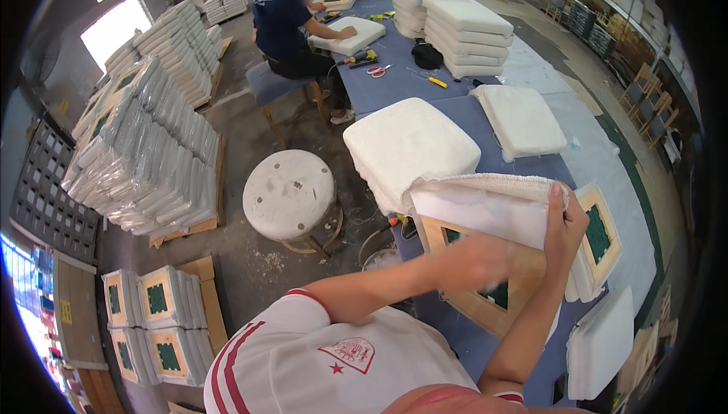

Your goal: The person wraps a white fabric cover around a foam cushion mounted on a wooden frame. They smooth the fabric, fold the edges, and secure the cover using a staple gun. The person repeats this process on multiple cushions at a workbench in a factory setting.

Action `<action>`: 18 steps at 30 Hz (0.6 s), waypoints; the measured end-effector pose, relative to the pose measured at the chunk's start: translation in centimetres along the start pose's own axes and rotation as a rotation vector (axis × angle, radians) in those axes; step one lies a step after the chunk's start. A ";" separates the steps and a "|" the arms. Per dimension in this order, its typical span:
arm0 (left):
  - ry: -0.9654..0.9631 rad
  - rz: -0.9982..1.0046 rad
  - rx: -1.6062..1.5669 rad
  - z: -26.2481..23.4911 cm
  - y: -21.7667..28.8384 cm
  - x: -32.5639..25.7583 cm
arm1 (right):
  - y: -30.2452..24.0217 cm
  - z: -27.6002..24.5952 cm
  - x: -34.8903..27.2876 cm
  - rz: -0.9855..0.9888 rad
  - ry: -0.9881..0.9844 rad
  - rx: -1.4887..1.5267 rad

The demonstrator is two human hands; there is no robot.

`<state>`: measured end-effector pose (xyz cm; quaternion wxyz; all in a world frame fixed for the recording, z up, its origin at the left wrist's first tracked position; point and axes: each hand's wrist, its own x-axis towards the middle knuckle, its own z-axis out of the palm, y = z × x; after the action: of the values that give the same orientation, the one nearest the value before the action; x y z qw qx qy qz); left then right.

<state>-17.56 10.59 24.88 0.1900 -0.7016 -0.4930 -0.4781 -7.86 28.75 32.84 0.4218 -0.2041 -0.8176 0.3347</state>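
Note:
My right hand (566, 224) pinches the corner of a white fabric cover (493, 179), holding its edge raised. That cover wraps a seat cushion whose white padding (485, 208) shows along the opened side. Nearer to me lies the cushion's wooden frame (523, 262), with green material in its middle opening. My left hand (476, 262) is over this frame, smeared by motion, so its fingers cannot be made out. Just beyond the cushion stands a stack of white cushions (413, 145), touching or nearly touching it.
Another white cushion (522, 120) lies on the blue table (455, 114). Scissors (378, 70), a yellow-handled tool (436, 82) and stacked cushions (466, 31) are farther back. At my left stands a round stool (290, 194). A co-worker (284, 31) sits at the table's far left.

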 end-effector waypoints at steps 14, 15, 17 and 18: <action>0.247 -0.183 0.154 -0.8 -3.2 3.4 | -0.2 -0.9 0.0 -0.022 -0.026 -0.021; 0.186 -0.149 0.135 -0.2 -3.3 2.5 | -0.6 -0.8 0.2 -0.009 -0.030 0.000; 0.059 -0.101 0.053 0.4 -1.8 1.6 | -0.3 -1.3 -0.3 0.028 -0.022 0.002; 0.002 -0.012 0.015 0.5 -1.2 1.2 | -0.1 -1.3 -0.1 0.034 -0.010 0.000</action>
<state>-18.31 12.11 25.43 0.1930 -0.6966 -0.5006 -0.4763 -6.77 29.13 33.41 0.4118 -0.2163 -0.8162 0.3427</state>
